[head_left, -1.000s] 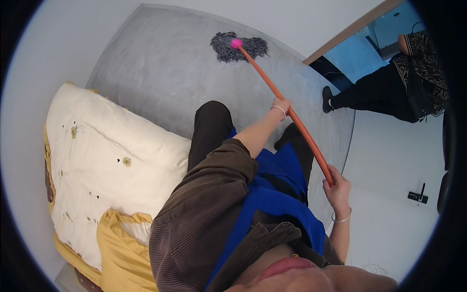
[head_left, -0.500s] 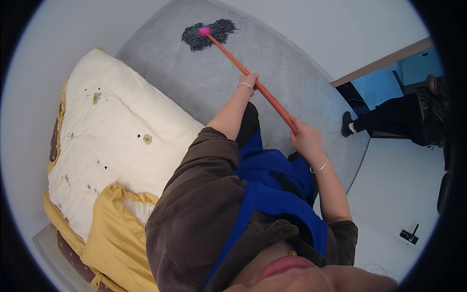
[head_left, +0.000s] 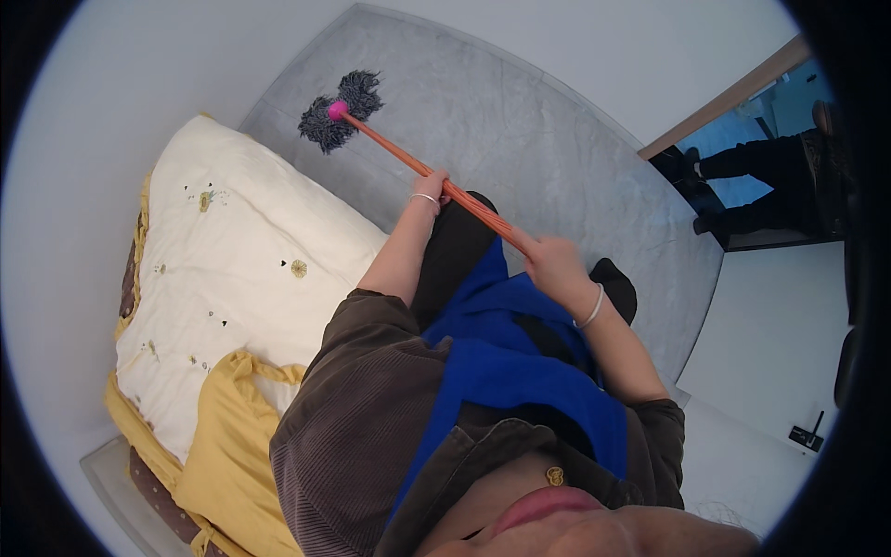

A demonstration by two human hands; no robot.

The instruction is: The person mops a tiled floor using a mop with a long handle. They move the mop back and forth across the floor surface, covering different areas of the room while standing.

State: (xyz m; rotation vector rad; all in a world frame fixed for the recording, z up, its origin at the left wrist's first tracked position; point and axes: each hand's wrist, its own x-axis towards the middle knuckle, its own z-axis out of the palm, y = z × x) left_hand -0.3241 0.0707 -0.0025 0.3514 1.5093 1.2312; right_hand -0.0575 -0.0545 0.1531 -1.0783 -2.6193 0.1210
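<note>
Both my hands grip a mop (head_left: pixel 394 151) with an orange-red handle, a pink joint and a dark grey shaggy head. The mop head (head_left: pixel 357 97) rests on the grey floor near the far left, by the bed's far end. My left hand (head_left: pixel 436 187) is wrapped round the middle of the handle, farther out from me. Closer to my body, my right hand (head_left: pixel 555 269) is closed round the handle's top end. The handle slants from my right hand up to the far left.
On the left stands a bed with a cream patterned quilt (head_left: pixel 251 246) and a yellow cloth (head_left: pixel 227 418). A person in dark trousers (head_left: pixel 770 209) is at a wood-framed doorway (head_left: pixel 719 102) on the right. White walls (head_left: pixel 557 37) edge the grey floor (head_left: pixel 557 139).
The mop head has moved left and nearer to me. Both hands have shifted left with the handle. At the doorway, the other person's legs have changed position.
</note>
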